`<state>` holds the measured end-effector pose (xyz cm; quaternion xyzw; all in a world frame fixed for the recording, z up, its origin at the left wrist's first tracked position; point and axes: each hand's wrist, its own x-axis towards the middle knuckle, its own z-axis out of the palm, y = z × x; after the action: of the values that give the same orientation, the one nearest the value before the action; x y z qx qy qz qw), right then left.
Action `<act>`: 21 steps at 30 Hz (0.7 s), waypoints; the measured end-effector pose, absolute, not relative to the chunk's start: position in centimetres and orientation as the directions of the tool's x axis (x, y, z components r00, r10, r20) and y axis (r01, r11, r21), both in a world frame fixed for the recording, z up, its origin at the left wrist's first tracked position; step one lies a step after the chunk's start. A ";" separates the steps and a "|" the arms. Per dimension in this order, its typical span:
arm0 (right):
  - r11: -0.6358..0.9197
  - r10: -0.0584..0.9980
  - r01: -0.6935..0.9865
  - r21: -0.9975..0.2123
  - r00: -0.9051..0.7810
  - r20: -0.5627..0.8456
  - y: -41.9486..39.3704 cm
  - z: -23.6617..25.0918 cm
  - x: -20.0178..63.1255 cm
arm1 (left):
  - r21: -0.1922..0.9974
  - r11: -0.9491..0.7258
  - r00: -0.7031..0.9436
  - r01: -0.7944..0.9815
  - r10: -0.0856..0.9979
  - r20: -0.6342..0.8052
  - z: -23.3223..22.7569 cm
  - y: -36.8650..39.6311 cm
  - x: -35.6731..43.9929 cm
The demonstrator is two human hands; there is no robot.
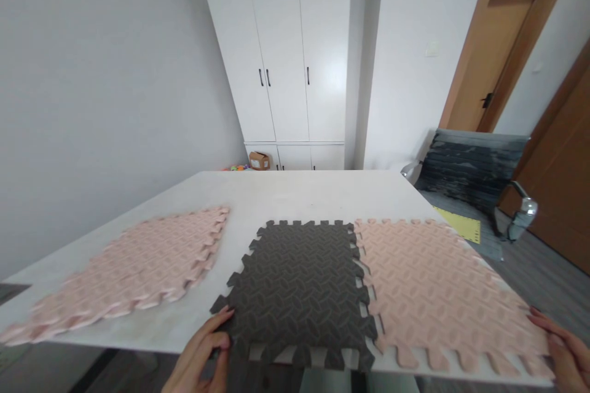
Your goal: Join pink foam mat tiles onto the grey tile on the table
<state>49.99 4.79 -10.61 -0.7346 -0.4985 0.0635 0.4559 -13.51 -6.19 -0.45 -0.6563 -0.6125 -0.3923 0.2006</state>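
**Two hands, one at each outer corner of a dark-and-pink pair of mats**

A broad, smooth white counter [299, 193] fills the space before the person. On its left lies a pink mat [142, 258], set apart and a little blurred, with a toothed border and a raised pattern. At the near edge, right of middle, sits a peach-pink mat [437, 288] embossed with short slanting bars. Against its left side is a charcoal mat [304, 282], squarish and foam-like, with the same weave-like relief. Their jigsaw teeth meet at the far end; nearer the person, I can see white slivers between them.

The left hand [200, 350] comes up from below to the charcoal mat's near left corner, forefinger stretched along the edge, thumb bent beneath it, a small gap between. It is half curled and touching; I cannot tell how firmly it grips. The right hand [565, 350], cut off at the side of the view, sets its fingertips against the peach-pink mat's near right edge, half curled too, its grip unclear.
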 end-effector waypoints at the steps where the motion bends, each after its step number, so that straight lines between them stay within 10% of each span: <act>1: -0.095 0.814 0.648 -0.756 0.488 0.316 4.7 -10.6 50.1 | 0.245 -0.179 -0.071 0.953 0.653 0.754 -0.9 -6.0 -13.3; 12: -0.093 0.843 0.625 -0.775 0.464 0.273 4.3 -9.9 49.5 | 0.585 -0.178 -0.375 0.791 0.615 0.694 -2.1 -5.5 -11.4; 21: -0.106 0.835 0.610 -0.785 0.483 0.263 4.2 -9.7 49.5 | 0.517 -0.250 -0.225 0.819 0.689 0.689 -2.4 -5.5 -12.2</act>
<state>49.47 4.19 -9.68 -0.7332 -0.4929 0.1244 0.4516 -12.16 -5.49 -2.41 -0.6189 -0.6090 -0.4916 0.0660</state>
